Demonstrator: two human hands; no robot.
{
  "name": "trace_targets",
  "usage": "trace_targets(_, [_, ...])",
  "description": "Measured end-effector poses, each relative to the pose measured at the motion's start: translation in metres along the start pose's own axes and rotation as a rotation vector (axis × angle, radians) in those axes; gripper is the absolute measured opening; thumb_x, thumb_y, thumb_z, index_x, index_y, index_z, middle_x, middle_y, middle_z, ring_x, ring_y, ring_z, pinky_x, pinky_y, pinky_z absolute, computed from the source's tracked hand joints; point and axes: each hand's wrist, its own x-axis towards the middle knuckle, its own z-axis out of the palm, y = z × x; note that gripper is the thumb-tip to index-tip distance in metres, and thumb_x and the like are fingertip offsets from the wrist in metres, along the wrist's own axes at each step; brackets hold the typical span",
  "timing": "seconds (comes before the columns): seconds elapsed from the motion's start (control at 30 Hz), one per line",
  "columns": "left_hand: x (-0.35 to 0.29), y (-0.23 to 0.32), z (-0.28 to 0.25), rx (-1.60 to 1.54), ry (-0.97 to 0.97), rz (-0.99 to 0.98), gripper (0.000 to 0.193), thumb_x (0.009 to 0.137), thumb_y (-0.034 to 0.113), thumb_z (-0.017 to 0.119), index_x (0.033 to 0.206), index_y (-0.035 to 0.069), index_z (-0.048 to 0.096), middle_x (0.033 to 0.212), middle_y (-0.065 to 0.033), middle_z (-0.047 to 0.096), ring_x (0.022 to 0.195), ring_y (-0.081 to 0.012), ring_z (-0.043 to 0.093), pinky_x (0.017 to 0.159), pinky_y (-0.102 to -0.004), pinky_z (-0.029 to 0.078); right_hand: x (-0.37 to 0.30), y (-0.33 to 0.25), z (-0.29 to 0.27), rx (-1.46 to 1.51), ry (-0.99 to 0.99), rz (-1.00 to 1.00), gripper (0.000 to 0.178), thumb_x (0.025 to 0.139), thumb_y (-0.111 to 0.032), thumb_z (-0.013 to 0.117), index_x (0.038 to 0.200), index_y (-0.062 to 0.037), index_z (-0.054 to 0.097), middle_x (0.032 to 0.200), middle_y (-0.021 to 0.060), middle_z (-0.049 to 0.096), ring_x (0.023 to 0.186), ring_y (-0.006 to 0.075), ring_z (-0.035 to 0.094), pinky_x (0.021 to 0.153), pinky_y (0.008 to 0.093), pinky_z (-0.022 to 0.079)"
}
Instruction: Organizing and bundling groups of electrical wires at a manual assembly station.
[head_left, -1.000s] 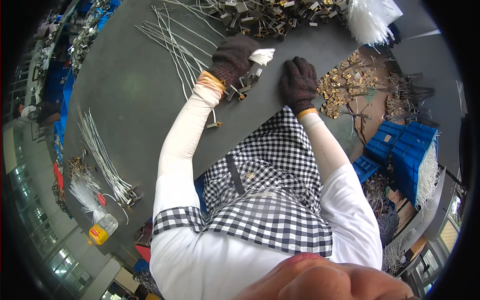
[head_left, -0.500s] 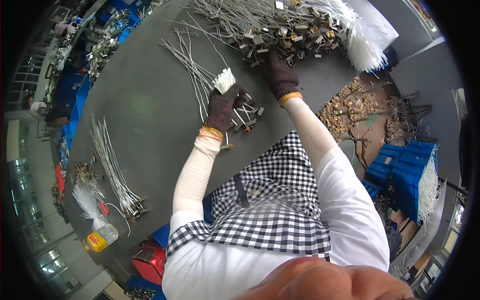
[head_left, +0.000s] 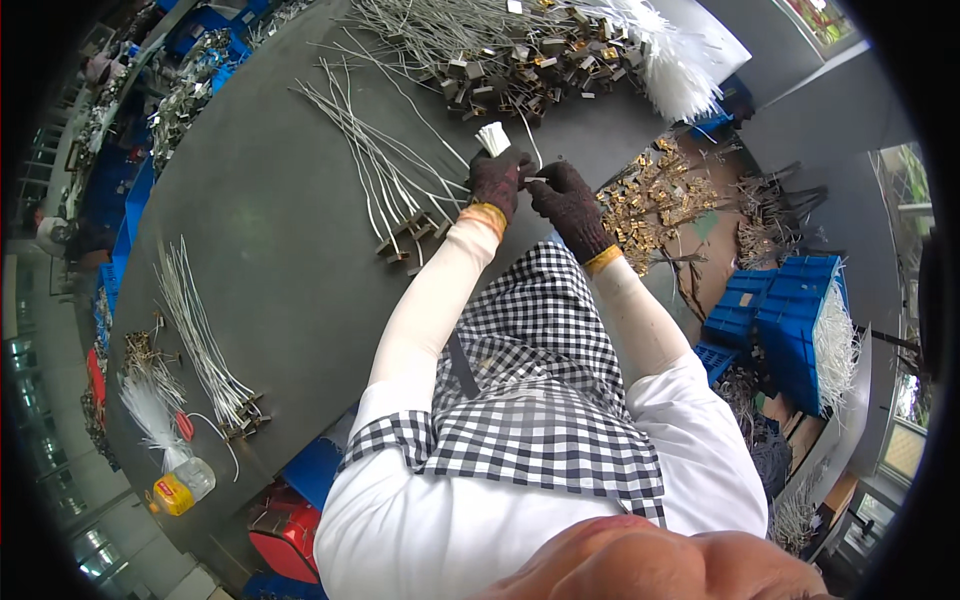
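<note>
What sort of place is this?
Probably a small assembly workshop or factory floor: a heap of wires with little blocks covers part of a dark work table, with blue crates off to the right.

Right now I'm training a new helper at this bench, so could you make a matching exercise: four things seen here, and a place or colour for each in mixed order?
Column one:
1. white bundle
2. yellow-labelled bottle
3. checked apron
4. blue crates

Column two:
A. at the right side of the picture
B. black and white
C. held in the left hand
D. at the lower left of the picture

Right pairs: 1-C, 2-D, 3-B, 4-A.
</note>
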Motion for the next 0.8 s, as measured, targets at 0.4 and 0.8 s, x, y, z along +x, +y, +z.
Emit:
trace_targets(0.4, [0.027,-0.075,0.014,-0.078,-0.274,0.343,0.015,0.087,0.014,0.066,0.085,0.000,0.068,0.076,-0.0097,0.069,0.062,-0.0202,0.067,0.058,-0.0321,0.057,-0.083,0.044,-0.043,0.379,-0.231,0.058,0.023,0.095,-0.023,0.063,0.103,-0.0024,0.060,0.086,0.0069,0.064,0.075,0.0136,0.060,0.068,0.0279,0.050])
trace_targets(0.8, [0.015,-0.021,-0.016,0.214,-0.351,0.684,0.022,0.084,-0.009,0.057,0.102,0.002,0.062,0.097,-0.0101,0.070,0.091,-0.0217,0.070,0.085,-0.0308,0.057,-0.287,0.112,-0.173,0.095,-0.178,0.797,0.016,0.086,-0.015,0.065,0.090,0.0009,0.064,0.079,0.0034,0.061,0.067,0.0138,0.058,0.057,0.0285,0.047])
